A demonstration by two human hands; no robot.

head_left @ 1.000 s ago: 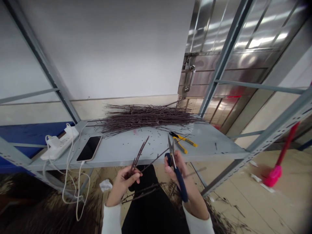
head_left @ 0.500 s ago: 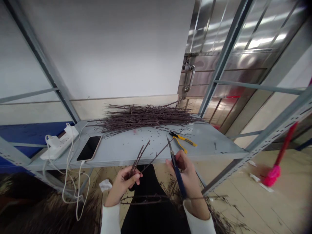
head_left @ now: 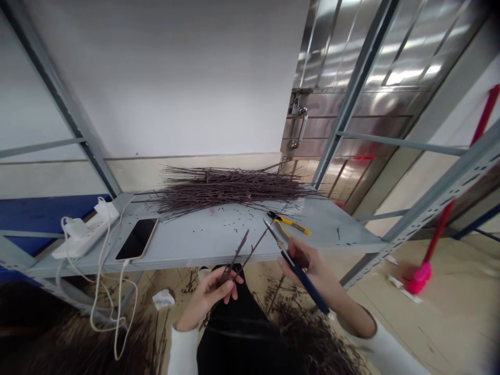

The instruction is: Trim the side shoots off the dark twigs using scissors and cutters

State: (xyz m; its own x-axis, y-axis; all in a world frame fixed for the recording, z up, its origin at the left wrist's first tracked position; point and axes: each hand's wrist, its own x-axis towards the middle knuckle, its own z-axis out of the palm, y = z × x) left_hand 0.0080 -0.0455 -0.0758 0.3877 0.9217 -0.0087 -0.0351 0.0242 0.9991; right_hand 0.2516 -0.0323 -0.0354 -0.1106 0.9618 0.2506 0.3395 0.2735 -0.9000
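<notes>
In the head view my left hand (head_left: 213,294) is closed around a few short dark twigs (head_left: 239,251), which point up and to the right over the shelf's front edge. My right hand (head_left: 314,271) grips shears (head_left: 311,287) with dark blue handles and narrow pointed metal blades. The blades angle up and left, with their tips close to the end of the longest twig; whether they touch it I cannot tell. Behind the tips, yellow-handled pliers (head_left: 295,225) lie on the grey metal shelf (head_left: 203,242).
A big pile of thin dark twigs (head_left: 234,191) lies along the back of the shelf. At left are a phone (head_left: 137,239) on a cable and a white power strip (head_left: 86,234). Cut twigs (head_left: 312,338) litter the floor. Shelf posts (head_left: 347,99) rise either side.
My right hand and the shears have swung to the right, and their handles now slant more. The thorny twig that lay blurred across my lap is gone from there. The view has shifted slightly.
</notes>
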